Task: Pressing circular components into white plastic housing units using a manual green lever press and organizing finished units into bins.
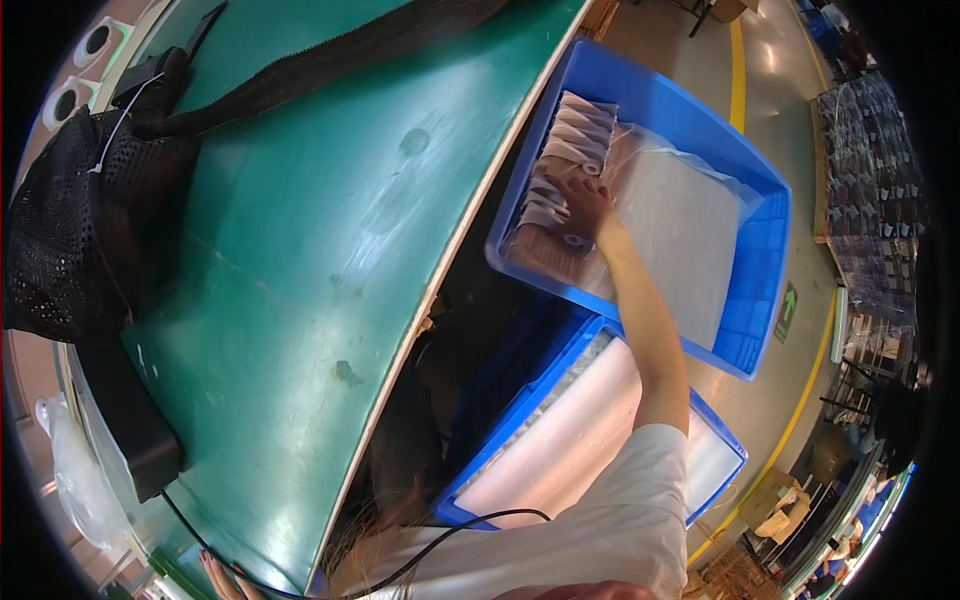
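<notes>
My right hand (588, 205) reaches into the upper blue bin (640, 75), its fingers spread over a row of pale, rolled or folded pieces (582, 130). The fingers touch the row, and no piece is plainly lifted in them. The pieces are packed side by side along the bin's left end; their exact kind is too small to tell. A translucent sheet (680, 220) covers the rest of that bin's inside. At the lower left, only the fingers of my left hand (222, 578) show, stretched out by the green table's edge, with nothing visible in them.
The green table (290, 300) fills the left side. On it are a black mesh bag (70, 230), a long dark strip (330, 60) and a black box (130, 420) with a cable. A second blue bin (735, 460) holds white sheeting below my right arm. Wrapped stacks (870, 170) stand at right.
</notes>
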Action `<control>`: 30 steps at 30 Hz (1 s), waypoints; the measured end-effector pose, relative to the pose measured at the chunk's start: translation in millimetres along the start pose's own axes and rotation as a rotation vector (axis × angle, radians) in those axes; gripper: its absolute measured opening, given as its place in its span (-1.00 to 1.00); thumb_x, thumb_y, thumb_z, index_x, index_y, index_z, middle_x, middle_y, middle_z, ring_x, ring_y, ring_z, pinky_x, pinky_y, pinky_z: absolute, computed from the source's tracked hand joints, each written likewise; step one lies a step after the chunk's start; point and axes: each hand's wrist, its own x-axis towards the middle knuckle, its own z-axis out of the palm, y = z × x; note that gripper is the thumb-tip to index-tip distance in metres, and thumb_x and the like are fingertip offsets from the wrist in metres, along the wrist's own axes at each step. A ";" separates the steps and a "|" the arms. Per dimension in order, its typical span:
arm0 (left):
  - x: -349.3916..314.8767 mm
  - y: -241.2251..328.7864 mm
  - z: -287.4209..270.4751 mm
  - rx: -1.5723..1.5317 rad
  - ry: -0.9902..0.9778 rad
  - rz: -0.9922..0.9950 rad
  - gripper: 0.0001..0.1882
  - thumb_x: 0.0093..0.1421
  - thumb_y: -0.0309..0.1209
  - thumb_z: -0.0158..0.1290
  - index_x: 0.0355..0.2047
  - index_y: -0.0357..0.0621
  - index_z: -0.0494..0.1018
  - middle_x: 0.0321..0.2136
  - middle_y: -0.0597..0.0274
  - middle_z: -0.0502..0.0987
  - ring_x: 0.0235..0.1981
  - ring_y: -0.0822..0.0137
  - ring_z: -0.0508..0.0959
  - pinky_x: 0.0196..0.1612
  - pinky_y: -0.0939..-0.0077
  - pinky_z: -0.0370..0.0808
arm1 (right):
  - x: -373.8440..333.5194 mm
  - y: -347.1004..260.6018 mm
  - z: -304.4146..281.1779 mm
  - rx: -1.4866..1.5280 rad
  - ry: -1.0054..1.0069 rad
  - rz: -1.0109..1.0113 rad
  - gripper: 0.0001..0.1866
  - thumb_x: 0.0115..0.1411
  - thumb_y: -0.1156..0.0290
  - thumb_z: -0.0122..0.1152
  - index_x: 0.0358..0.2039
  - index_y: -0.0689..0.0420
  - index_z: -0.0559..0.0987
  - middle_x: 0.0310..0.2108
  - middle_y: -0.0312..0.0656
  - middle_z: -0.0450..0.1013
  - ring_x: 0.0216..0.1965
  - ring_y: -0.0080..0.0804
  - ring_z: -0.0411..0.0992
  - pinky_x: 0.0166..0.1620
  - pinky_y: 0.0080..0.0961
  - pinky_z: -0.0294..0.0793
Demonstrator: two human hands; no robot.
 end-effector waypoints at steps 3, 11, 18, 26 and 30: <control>1.4 5.1 -7.7 0.073 -0.026 -0.002 -0.50 0.50 -0.34 -0.30 0.39 -0.21 0.10 0.40 -0.03 0.09 0.42 0.13 0.09 0.46 0.25 0.00 | -3.8 -7.1 -3.0 0.005 0.018 0.013 0.20 -0.26 -0.17 0.55 0.41 -0.30 0.15 0.31 -0.11 0.22 0.40 0.04 0.04 0.37 0.14 0.03; -1.6 0.3 -13.4 0.212 -0.096 -0.067 -0.48 0.50 -0.31 -0.31 0.42 -0.17 0.05 0.41 0.02 0.08 0.41 0.21 0.12 0.45 0.34 0.04 | -9.1 49.5 2.2 0.356 0.204 -0.047 -0.35 0.08 0.07 0.38 0.21 -0.18 0.48 0.13 -0.07 0.46 0.11 0.00 0.44 0.15 -0.04 0.40; -1.1 7.7 -18.8 0.323 -0.143 -0.129 -0.46 0.51 -0.28 -0.31 0.43 -0.15 0.01 0.41 0.05 0.07 0.40 0.26 0.13 0.44 0.41 0.06 | -6.3 58.8 8.9 0.372 0.279 0.056 -0.49 0.08 0.42 0.32 0.10 -0.10 0.57 -0.08 0.01 0.52 -0.08 0.03 0.51 -0.01 -0.20 0.51; 0.9 4.9 -22.5 0.475 -0.228 -0.145 -0.46 0.52 -0.26 -0.42 0.45 -0.08 -0.04 0.43 0.06 0.01 0.43 0.27 0.06 0.45 0.44 0.03 | 3.4 65.6 20.5 0.256 0.507 -0.100 -0.53 0.02 0.41 0.36 0.02 0.01 0.61 -0.15 -0.03 0.52 -0.08 0.02 0.50 0.00 -0.19 0.51; -1.6 12.8 -20.4 0.311 -0.186 -0.195 -0.46 0.52 -0.28 -0.41 0.45 -0.08 -0.04 0.43 0.06 0.03 0.43 0.27 0.08 0.44 0.41 0.06 | 4.0 66.9 18.5 0.357 0.344 0.011 -0.50 0.04 0.39 0.36 0.05 -0.08 0.59 0.04 0.01 0.47 0.05 0.03 0.46 0.09 -0.14 0.49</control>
